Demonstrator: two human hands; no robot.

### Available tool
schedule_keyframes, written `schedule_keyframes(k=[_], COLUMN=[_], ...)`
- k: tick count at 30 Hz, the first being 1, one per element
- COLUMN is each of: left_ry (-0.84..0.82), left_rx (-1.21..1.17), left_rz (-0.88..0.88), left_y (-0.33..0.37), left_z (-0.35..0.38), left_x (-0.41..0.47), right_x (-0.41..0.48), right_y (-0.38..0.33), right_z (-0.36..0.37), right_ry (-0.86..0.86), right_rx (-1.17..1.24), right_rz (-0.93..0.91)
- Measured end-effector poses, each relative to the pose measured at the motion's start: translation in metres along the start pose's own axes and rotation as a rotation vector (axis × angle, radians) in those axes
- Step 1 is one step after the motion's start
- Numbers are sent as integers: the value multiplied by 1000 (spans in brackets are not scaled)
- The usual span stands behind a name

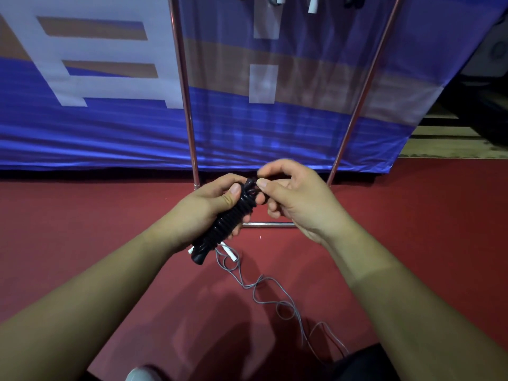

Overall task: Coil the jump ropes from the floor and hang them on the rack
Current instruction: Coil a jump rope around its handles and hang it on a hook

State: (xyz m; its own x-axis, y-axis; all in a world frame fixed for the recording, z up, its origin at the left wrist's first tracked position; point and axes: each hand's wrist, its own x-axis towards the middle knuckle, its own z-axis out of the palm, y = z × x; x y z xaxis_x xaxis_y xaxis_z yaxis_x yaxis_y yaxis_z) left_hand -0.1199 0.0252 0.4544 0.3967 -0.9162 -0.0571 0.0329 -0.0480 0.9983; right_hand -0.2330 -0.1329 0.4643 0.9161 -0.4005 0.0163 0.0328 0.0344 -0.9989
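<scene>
Black jump rope [231, 218]: wound into a tight, ridged bundle and held in the air in front of you, above the floor [82, 229]. It is tilted, with the top end away from you and to the right, and the bottom end toward you and to the left.

Your left hand [209, 207] grips the middle of the bundle, fingers curled round it and thumb pressed on the upper turns. Your right hand [297, 199] pinches the top end between thumb and forefinger; its other fingers are curled underneath.

Grey jump rope [275, 295]: lies loose on the floor just below the bundle. Its thin cord runs in irregular loops toward the near right. One of the white handles [230, 252] shows just beside the bundle's bottom end, and another peeks out on the bundle's left.

Rack [189, 105]: two chrome uprights stand near the far edge of the floor. A low cross bar [270, 224] sits on the floor behind your hands. White and dark ends of hung ropes [312, 4] dangle at the top; they are cut off, so you cannot tell how they are coiled.

A blue banner [110, 133] hangs behind the rack, along the floor's far edge. The tip of a white shoe [143, 376] shows at the near edge.
</scene>
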Motion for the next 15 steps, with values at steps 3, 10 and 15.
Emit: schedule_keyframes(k=[3,10,15], left_ry=[-5,-13,5], left_rx=[107,170,30], left_rz=[-18,-59,-33], left_y=[2,-3,2], left_z=[0,3,0], left_x=[0,0,0], right_x=[-3,-1,1], right_y=[3,7,0], right_z=[1,7,8], right_ry=[-29,86,77], right_rx=[-72,-216,-315], right_rz=[-35,-55,-185])
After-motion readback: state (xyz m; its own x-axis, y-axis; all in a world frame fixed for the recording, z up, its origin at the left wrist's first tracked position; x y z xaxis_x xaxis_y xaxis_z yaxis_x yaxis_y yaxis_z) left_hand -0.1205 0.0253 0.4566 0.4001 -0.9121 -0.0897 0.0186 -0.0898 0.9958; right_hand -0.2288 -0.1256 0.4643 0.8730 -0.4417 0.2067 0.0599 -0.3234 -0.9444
